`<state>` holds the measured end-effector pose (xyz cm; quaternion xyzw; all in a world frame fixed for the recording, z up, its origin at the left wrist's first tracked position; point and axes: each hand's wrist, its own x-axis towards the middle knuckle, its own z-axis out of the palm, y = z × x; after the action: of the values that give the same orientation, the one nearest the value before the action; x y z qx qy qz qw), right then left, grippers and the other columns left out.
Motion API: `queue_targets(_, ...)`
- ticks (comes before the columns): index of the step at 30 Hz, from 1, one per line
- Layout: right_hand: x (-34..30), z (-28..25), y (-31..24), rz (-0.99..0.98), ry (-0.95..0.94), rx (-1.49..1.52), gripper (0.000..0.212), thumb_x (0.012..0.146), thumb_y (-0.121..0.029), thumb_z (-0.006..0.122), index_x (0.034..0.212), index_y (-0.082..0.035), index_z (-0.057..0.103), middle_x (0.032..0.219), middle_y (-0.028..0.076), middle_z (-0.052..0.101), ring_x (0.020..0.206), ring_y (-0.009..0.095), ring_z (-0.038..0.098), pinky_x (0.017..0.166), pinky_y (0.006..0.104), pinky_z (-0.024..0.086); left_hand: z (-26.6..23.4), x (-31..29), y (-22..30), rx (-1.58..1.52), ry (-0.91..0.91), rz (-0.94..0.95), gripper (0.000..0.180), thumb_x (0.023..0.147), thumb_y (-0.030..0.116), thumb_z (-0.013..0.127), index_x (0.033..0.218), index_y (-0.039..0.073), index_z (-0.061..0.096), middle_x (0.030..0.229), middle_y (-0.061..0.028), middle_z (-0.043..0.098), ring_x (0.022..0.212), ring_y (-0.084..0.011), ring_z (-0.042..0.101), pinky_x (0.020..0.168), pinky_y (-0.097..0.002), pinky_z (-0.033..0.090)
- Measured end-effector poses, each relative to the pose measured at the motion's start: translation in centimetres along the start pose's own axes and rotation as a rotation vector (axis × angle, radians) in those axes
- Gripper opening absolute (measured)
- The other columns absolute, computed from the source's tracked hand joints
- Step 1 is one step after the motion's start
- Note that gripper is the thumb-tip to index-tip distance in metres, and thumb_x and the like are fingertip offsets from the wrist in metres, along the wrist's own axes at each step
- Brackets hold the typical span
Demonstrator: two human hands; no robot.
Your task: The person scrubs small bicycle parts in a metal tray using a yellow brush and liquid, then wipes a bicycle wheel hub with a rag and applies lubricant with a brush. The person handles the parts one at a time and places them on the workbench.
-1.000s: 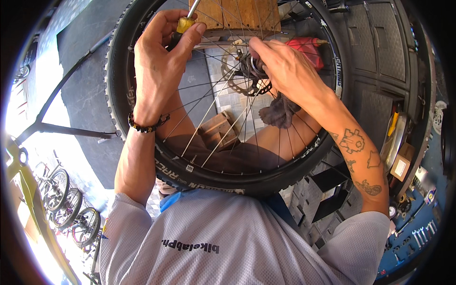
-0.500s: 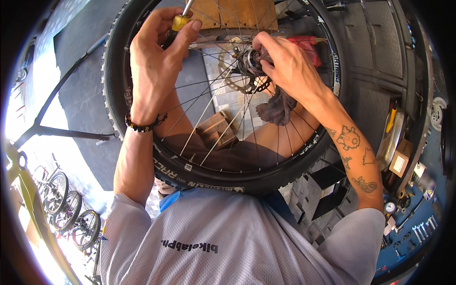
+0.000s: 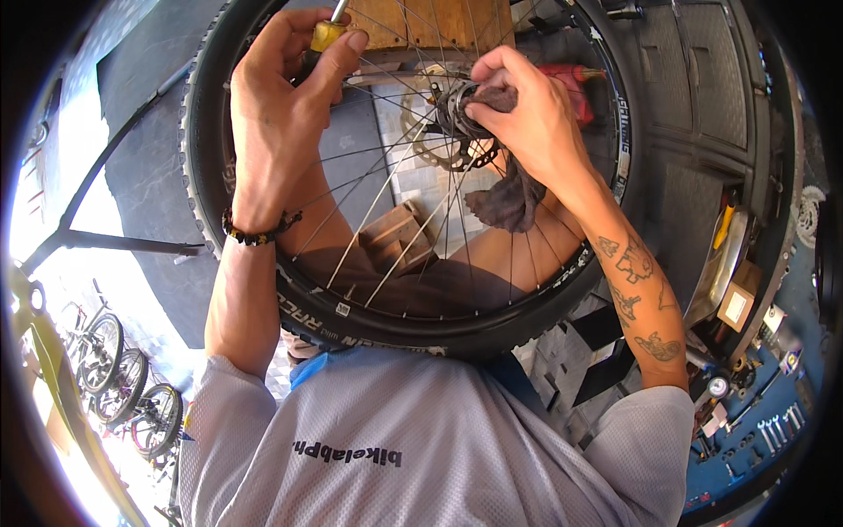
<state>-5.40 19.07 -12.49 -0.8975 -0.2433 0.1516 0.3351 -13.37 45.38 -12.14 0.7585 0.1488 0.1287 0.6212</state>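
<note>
A bicycle wheel (image 3: 413, 338) with a knobbly black tyre lies across my lap, its spokes running in to a dark hub (image 3: 454, 110). Behind the spokes shows a brake disc (image 3: 439, 151). My left hand (image 3: 285, 97), over the wheel's left side, is closed round a screwdriver (image 3: 327, 35) with a yellow and black handle; its metal shaft points up out of view. At the hub, my right hand (image 3: 531, 114) pinches a dark brown rag (image 3: 511, 200) between thumb and fingers. Part of the rag hangs down over the spokes.
Beyond the wheel stands a wooden box (image 3: 439, 22), with a red object (image 3: 571, 83) to its right. A small wooden block (image 3: 399, 237) shows through the spokes. Wrenches (image 3: 781, 426) hang on a blue panel at right. Several bicycles (image 3: 123, 378) stand at far left.
My right hand has turned and lifted slightly at the hub, bringing more of the pinched rag into view. My left hand, with the screwdriver, has shifted slightly left.
</note>
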Motion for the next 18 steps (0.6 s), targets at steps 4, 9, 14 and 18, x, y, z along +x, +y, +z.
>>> queue_targets(4, 1.3, 0.3, -0.9, -0.04, -0.03, -0.108, 0.033, 0.088, -0.004, 0.082, 0.115, -0.003, 0.063, 0.091, 0.017, 0.077, 0.091, 0.037, 0.078, 0.083, 0.0441, 0.058, 0.3, 0.1, 0.2, 0.048, -0.019, 0.022, 0.032, 0.105, 0.019, 0.081, 0.128, -0.002, 0.074, 0.095, -0.0028, 0.079, 0.068, -0.002, 0.062, 0.055, -0.0197, 0.044)
queue_targets(9, 2.4, -0.9, -2.1, -0.14, -0.147, -0.402, 0.025, 0.092, 0.005, 0.068, 0.116, 0.004, 0.063, 0.091, 0.031, 0.075, 0.089, 0.045, 0.079, 0.08, 0.0529, 0.065, 0.5, 0.0, 0.5, 0.057, -0.001, 0.003, 0.032, 0.101, 0.022, 0.084, 0.124, 0.001, 0.075, 0.088, -0.0018, 0.078, 0.066, -0.0037, 0.061, 0.053, -0.0211, 0.044)
queue_targets(14, 1.7, -2.1, -2.2, -0.144, -0.103, -0.129, 0.03, 0.089, 0.003, 0.076, 0.116, 0.003, 0.063, 0.091, 0.027, 0.077, 0.089, 0.044, 0.079, 0.083, 0.0509, 0.064, 0.3, -0.1, 0.5, 0.021, -0.002, -0.01, 0.033, 0.101, 0.021, 0.084, 0.125, 0.0, 0.075, 0.085, -0.0022, 0.076, 0.066, -0.0033, 0.06, 0.052, -0.0215, 0.044)
queue_targets(18, 1.1, -0.3, -2.6, -0.136, -0.033, -0.369, 0.032, 0.087, 0.0, 0.078, 0.116, 0.002, 0.064, 0.085, 0.022, 0.076, 0.088, 0.042, 0.079, 0.079, 0.0511, 0.064, 0.3, 0.1, 0.5, 0.011, 0.017, 0.008, 0.034, 0.101, 0.02, 0.084, 0.125, -0.002, 0.074, 0.086, -0.0036, 0.077, 0.062, -0.0035, 0.059, 0.051, -0.0218, 0.042)
